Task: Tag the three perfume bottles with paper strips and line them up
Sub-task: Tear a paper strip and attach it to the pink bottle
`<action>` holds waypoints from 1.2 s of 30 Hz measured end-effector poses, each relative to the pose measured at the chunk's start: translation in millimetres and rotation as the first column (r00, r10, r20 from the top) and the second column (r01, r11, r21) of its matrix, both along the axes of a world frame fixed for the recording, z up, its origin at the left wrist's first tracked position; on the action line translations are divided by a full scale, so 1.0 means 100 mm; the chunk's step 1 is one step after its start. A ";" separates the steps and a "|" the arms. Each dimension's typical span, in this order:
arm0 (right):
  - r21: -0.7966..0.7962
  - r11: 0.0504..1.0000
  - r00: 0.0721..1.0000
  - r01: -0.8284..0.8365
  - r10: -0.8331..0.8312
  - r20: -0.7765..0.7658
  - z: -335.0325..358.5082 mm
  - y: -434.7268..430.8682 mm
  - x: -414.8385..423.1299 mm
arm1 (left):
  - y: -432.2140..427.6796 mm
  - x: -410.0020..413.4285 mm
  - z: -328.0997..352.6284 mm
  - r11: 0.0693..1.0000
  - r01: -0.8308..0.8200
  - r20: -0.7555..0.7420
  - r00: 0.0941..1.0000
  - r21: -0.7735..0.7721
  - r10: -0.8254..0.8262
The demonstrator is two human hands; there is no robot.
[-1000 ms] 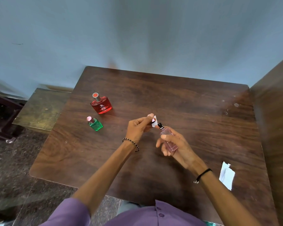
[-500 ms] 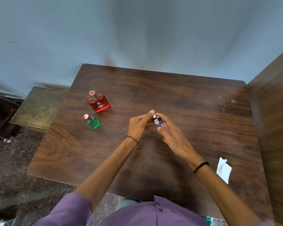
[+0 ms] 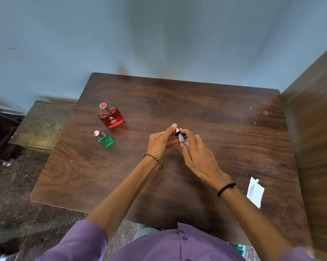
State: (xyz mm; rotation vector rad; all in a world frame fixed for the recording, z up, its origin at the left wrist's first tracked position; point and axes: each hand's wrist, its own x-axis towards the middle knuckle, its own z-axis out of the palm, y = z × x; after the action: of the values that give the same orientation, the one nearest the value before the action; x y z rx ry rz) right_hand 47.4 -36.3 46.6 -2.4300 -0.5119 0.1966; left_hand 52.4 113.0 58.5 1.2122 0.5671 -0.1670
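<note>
My right hand (image 3: 197, 159) grips a small clear pink perfume bottle (image 3: 185, 143) above the middle of the wooden table (image 3: 215, 113); most of the bottle is hidden by my fingers. A white paper strip (image 3: 181, 136) sits at its black neck. My left hand (image 3: 161, 142) pinches at the strip and the bottle's top. A red perfume bottle (image 3: 111, 117) stands at the left of the table. A smaller green bottle (image 3: 104, 139) with a pink cap stands just in front of it.
Torn white paper (image 3: 255, 191) lies near the table's right front edge. A wooden panel (image 3: 313, 119) rises along the right side. A low olive-coloured stool (image 3: 42, 123) stands to the left, and a blue wall is behind the table.
My right hand has shifted up the pink bottle, from its lower body to its neck, meeting my left hand there. The red and green bottles have not moved.
</note>
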 end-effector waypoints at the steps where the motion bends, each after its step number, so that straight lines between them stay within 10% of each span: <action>1: -0.016 1.000 1.000 -0.001 0.002 0.007 0.00 0.00 0.00 | -0.01 0.00 0.00 1.000 0.001 -0.003 1.000 -0.004 -0.001; 11: 0.024 1.000 0.999 0.017 -0.016 -0.041 0.03 -0.05 -0.03 | -0.03 -0.03 -0.01 1.000 -0.018 -0.019 1.000 -0.021 0.017; 19: 0.226 0.907 0.910 0.356 -0.281 -0.305 0.17 -0.17 -0.05 | 0.00 0.00 -0.05 0.999 -0.031 -0.024 0.999 0.024 0.032; 36: 0.426 0.864 0.885 0.269 -0.048 -0.463 0.24 -0.16 -0.13 | -0.07 0.03 -0.05 0.999 0.000 0.050 0.999 0.044 -0.002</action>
State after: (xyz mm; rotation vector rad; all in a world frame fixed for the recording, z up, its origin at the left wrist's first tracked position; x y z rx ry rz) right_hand 34.8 -51.9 70.9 -1.8443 -0.1207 0.4737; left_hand 55.2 105.9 53.8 1.2560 0.5290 -0.1257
